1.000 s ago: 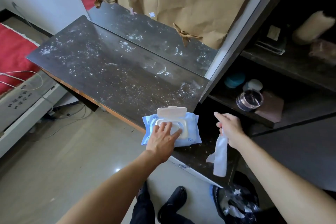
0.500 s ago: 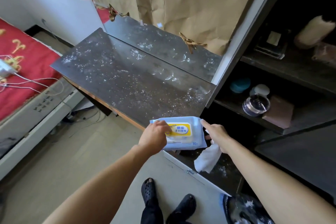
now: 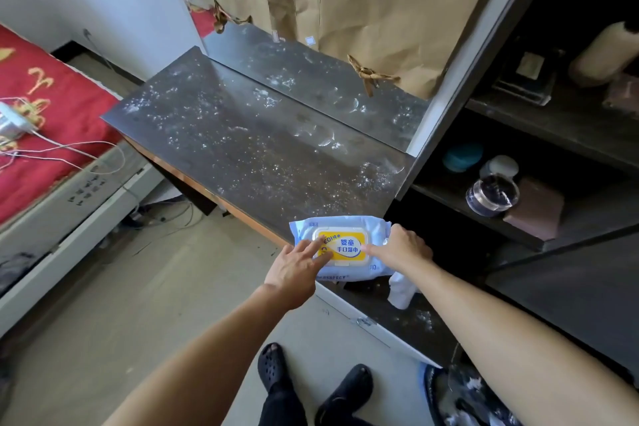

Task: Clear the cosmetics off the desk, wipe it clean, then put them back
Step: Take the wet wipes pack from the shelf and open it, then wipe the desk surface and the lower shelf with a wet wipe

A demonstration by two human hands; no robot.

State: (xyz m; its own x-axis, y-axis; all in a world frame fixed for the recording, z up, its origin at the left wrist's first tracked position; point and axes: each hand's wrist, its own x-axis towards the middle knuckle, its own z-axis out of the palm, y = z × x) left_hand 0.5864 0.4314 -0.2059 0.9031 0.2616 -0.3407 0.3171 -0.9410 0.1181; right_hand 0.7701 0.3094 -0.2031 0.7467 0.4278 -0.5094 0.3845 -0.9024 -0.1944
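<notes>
Dark dusty tabletop [image 3: 242, 149], speckled white. Left hand [image 3: 294, 270] presses flat fingers on yellow-lidded pale-blue wet-wipe pack [image 3: 347, 247]; right hand [image 3: 401, 249] touches the lid, clutching crumpled white wipe [image 3: 401, 294].

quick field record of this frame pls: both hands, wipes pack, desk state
wipes pack: at the desk's near edge, yellow lid closed
left hand: straight fingers pressing on the lid
right hand: fingertip on the lid's right side
wet wipe: hangs under the right hand, apparently held
desk: covered in white specks and ring marks, not yet wiped
jar: on the side shelf, right of the desk
</notes>
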